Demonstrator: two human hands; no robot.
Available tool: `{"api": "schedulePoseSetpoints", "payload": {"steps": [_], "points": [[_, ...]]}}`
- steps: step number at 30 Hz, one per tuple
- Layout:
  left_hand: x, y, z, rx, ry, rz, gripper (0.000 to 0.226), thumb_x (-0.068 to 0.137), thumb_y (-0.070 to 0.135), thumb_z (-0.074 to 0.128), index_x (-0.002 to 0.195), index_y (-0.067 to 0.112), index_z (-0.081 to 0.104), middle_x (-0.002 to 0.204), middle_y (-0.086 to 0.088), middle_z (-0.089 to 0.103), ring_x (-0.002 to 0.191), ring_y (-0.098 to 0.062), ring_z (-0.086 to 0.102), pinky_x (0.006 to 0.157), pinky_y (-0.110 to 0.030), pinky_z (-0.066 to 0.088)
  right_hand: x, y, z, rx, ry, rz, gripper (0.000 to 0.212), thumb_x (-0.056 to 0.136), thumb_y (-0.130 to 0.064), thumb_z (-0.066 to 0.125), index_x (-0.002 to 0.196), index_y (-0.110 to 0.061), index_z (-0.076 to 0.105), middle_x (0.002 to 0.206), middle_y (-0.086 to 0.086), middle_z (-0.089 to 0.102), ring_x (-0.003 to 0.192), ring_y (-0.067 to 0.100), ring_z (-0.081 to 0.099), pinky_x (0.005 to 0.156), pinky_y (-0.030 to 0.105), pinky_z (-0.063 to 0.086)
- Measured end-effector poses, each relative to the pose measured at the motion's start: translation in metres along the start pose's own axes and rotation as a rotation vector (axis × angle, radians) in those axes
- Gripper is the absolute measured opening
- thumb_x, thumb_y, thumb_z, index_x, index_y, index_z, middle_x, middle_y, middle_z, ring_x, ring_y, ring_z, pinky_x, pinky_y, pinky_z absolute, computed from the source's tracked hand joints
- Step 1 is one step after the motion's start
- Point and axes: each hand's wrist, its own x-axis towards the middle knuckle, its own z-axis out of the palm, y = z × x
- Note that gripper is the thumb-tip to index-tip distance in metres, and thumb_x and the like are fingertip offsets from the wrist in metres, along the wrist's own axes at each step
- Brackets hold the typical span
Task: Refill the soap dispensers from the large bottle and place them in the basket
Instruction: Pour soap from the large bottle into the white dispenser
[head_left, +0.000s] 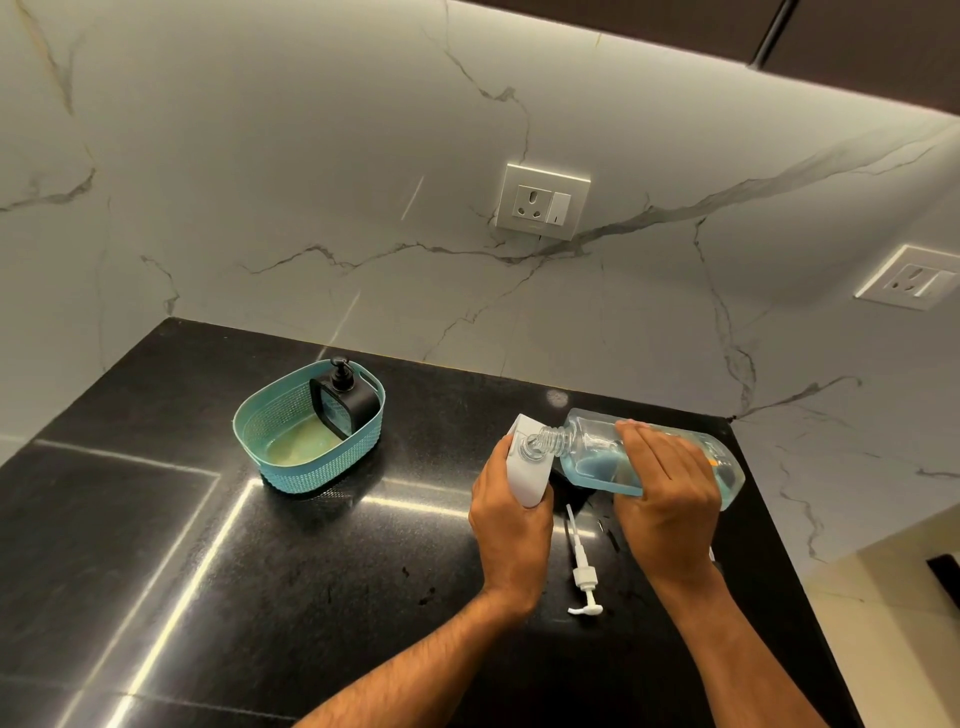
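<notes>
From the head view, the main risk is a spill. The large bottle (649, 457) is tipped nearly flat, its threaded neck laid against the opening of the white dispenser (530, 462), and both are held above the black desk (260, 571) rather than resting on it. If either wrist drifts, the neck could slip off the opening and blue soap would run down the white body onto the desk. Tilting further could send the liquid out in a surge and overfill the dispenser, whose level cannot be read through its opaque wall.

The left hand (511, 525) is wrapped tight around the lower part of the white dispenser; the right hand (670, 499) is clamped over the bottle's middle. The bottle is clear, with pale blue soap pooled along its lower side. The white pump (582, 571) lies loose on the desk between the forearms, near enough to be knocked.

The teal basket (275, 415) stands well apart to the left, already holding a black dispenser (343, 400) upright against its far right wall.
</notes>
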Motion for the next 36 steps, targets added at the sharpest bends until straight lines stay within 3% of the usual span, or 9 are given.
{"api": "schedulePoseSetpoints", "payload": {"steps": [31, 36], "points": [[0.0003, -0.0023, 0.0, 0.009, -0.002, -0.004, 0.075, 0.082, 0.021, 0.086, 0.148, 0.018, 0.05, 0.139, 0.001, 0.062, 0.123, -0.016, 0.062, 0.097, -0.034, 0.06, -0.001, 0.0023, 0.0012, 0.006, -0.011, -0.001, 0.07, 0.063, -0.016, 0.096, 0.125, 0.0, 0.069, 0.12, 0.018, 0.072, 0.112, 0.036, 0.069, 0.101, 0.044, 0.049], [0.0007, -0.0021, -0.0004, 0.01, 0.001, -0.004, 0.075, 0.082, 0.021, 0.086, 0.148, 0.018, 0.051, 0.139, 0.001, 0.062, 0.124, -0.015, 0.061, 0.098, -0.034, 0.06, -0.0003, 0.0021, 0.0005, 0.011, -0.015, 0.0, 0.07, 0.063, -0.018, 0.094, 0.126, -0.001, 0.069, 0.12, 0.018, 0.072, 0.112, 0.037, 0.069, 0.099, 0.049, 0.053]]}}
